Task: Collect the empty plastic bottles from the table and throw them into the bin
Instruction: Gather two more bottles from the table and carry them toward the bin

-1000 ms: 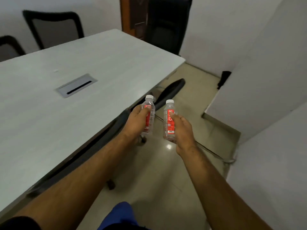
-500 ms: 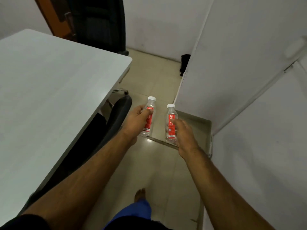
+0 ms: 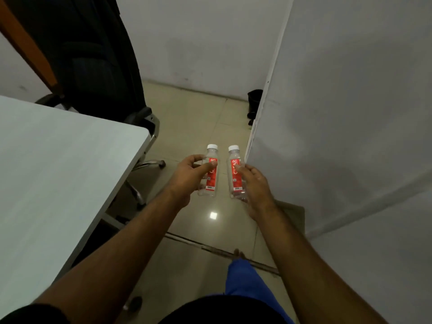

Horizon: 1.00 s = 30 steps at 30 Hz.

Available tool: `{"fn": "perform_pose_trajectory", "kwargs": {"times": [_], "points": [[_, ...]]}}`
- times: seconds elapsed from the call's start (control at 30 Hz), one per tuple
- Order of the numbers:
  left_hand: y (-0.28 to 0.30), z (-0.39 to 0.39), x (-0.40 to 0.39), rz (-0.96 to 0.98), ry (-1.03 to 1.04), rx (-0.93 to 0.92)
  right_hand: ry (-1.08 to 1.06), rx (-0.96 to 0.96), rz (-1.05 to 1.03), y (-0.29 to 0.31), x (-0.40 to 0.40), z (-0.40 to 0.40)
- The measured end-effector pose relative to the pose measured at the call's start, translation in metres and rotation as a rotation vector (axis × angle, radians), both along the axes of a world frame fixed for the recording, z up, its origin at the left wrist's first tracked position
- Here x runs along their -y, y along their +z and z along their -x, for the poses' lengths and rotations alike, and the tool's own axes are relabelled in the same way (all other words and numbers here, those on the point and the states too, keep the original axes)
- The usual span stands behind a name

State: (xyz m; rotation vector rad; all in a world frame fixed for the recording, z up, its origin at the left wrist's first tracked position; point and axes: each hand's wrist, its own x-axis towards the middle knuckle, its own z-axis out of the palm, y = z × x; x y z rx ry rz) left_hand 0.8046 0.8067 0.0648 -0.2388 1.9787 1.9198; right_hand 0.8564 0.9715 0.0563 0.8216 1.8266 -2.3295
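Observation:
I hold two small clear plastic bottles with white caps and red labels, upright, over the tiled floor. My left hand (image 3: 189, 176) grips the left bottle (image 3: 211, 181) around its middle. My right hand (image 3: 256, 188) grips the right bottle (image 3: 235, 176) the same way. The bottles are side by side, a small gap between them. The grey table (image 3: 58, 174) lies to my left. A black bin-like object (image 3: 254, 101) stands on the floor far ahead, half hidden behind the white partition.
A black office chair (image 3: 93, 66) stands at the table's far corner, its chrome base (image 3: 145, 164) reaching under the table edge. A white partition (image 3: 339, 113) closes off the right side. A floor strip (image 3: 222, 252) crosses the tiles near my foot (image 3: 238, 253).
The view has swung to the right and moved forward; the table has slid to the left and the far wall and black object are closer. Both hands keep their bottles.

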Motion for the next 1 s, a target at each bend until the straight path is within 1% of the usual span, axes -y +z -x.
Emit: {"fn": "perform_pose_trajectory", "kwargs": {"times": [0.13,0.27,0.4,0.53,0.63,0.8,0.93,1.0], "points": [[0.019,0.107,-0.035,0.011,0.063,-0.003,0.096,-0.01,-0.029,0.017,-0.039,0.119],[0.027,0.205,-0.049,0.033,0.102,-0.036,0.145,-0.021,-0.042,0.024,-0.053,0.225],[0.011,0.326,-0.053,0.028,0.126,-0.043,0.11,-0.016,-0.023,0.008,-0.054,0.342],[-0.02,0.456,-0.053,0.024,0.108,-0.043,0.034,-0.011,-0.029,-0.017,-0.051,0.457],[-0.037,0.56,-0.056,0.032,0.035,-0.008,-0.009,-0.006,-0.019,-0.026,-0.051,0.547],[-0.035,0.716,-0.081,0.031,-0.098,0.03,-0.144,0.04,0.007,-0.02,-0.071,0.68],[-0.04,0.828,-0.124,0.035,-0.218,0.073,-0.27,0.056,0.006,-0.021,-0.108,0.772],[-0.051,0.878,-0.151,0.046,-0.261,0.079,-0.328,0.082,0.012,-0.036,-0.13,0.816]]}}
